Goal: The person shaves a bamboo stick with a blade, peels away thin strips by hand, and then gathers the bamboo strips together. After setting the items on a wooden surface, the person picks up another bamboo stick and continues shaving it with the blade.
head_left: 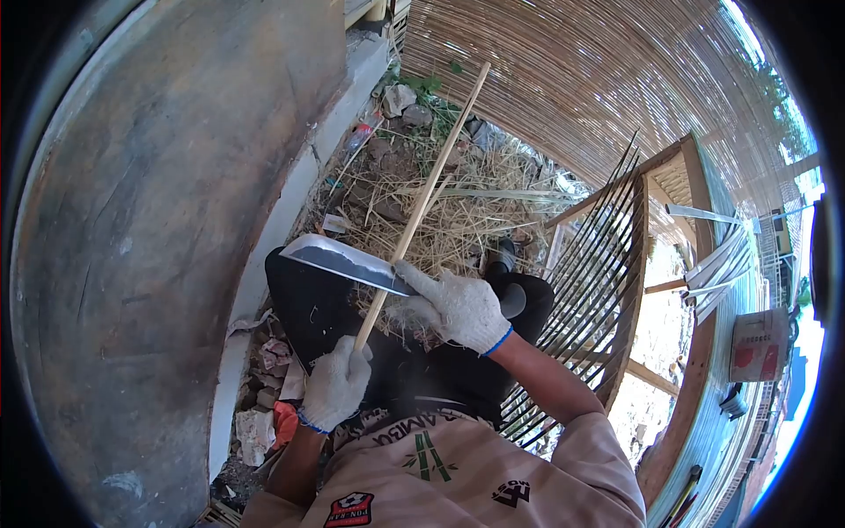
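Note:
My left hand (337, 385), in a whitish knit glove, is closed around the lower end of a long pale bamboo strip (433, 176). The strip slants up and away over the straw-littered ground. My right hand (469, 310), gloved alike, grips a broad-bladed knife (339, 261), its handle hidden inside the fist. The blade lies across the strip a little above my left hand, its tip pointing left. Partway up, a thin sliver (433, 201) splits away from the strip's side. Below the knife are my dark-trousered legs (304, 304).
Straw-like shavings (475, 224) and stones cover the ground ahead. A large weathered panel (167, 220) stands at left beside a pale ledge (290, 198). At right leans a slatted rack (603, 273); beyond it are a wooden frame (700, 352) and a bucket (759, 345). A reed screen (563, 70) rises behind.

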### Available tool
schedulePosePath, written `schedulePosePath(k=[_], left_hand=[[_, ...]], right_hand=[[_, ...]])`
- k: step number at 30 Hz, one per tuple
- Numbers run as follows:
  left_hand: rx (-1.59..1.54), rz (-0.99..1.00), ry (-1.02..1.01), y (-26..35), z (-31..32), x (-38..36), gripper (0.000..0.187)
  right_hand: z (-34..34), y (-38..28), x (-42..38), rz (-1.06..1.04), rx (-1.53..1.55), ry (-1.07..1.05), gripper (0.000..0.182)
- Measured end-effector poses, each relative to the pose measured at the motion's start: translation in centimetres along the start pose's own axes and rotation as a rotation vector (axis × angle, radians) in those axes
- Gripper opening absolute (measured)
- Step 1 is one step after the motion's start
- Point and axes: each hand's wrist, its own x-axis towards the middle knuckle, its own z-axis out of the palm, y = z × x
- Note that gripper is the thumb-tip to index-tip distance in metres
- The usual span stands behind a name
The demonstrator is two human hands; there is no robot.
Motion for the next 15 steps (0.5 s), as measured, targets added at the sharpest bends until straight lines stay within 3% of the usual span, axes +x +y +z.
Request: schedulePosePath(k=[2,3,6,13,15], left_hand=[[0.048,0.083,0.002,-1.4,0.4,-0.6,0.013],[0.047,0.081,0.003,-1.6,0.5,-1.1,0.013],[0.049,0.064,-0.043,-2.3,0.7,-2.6,0.011],[0.101,0.047,-0.100,-2.5,0.1,-3.6,0.011],[0.095,0.051,-0.100,-2.9,-0.3,-4.2,0.011]], right_hand=[[0.7,1.8,0.6,0.106,-0.034,0.137,0.060],[0.6,2.6,1.0,0.177,-0.030,0.106,0.058],[1.1,6.3,1.4,0.218,0.087,0.257,0.055],[-0.4,7.5,0.8,0.280,0.093,0.197,0.054],[-0.9,8.9,1.3,0.380,-0.034,0.210,0.052]])
